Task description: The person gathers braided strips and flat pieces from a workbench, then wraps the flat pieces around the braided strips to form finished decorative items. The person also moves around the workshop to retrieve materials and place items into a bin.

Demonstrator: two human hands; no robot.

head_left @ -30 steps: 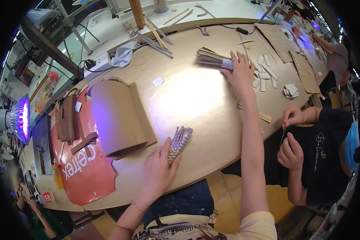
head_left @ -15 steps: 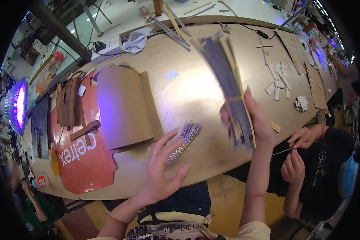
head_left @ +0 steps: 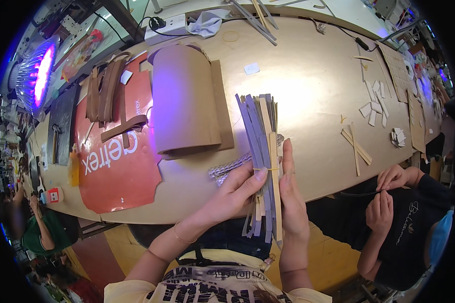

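Observation:
Upright between my two hands is a bundle of long flat strips [head_left: 258, 134], grey and tan, with a yellowish band [head_left: 271, 169] round its middle. My left hand [head_left: 240, 189] is closed on its left side, the thumb lying across the strips near the band. Against the right side presses my right hand [head_left: 293, 202], its fingers partly hidden behind the bundle and one finger pointing up. A silvery braided bunch [head_left: 222, 171] lies on the table just beyond my left fingers, partly covered by them.
Left of the bundle stands a curved brown board piece [head_left: 187, 101]. Brown straps [head_left: 106, 96] lie on a red sheet [head_left: 121, 187]. Loose tan strips [head_left: 356, 146] and white pieces [head_left: 374, 103] lie to the right. A co-worker's hands [head_left: 384, 197] work at the table's right edge.
The bundle has come down and left, toward me. My left hand, open and apart before, now grips it too. Loose tan strips now show on the right; the view has shifted.

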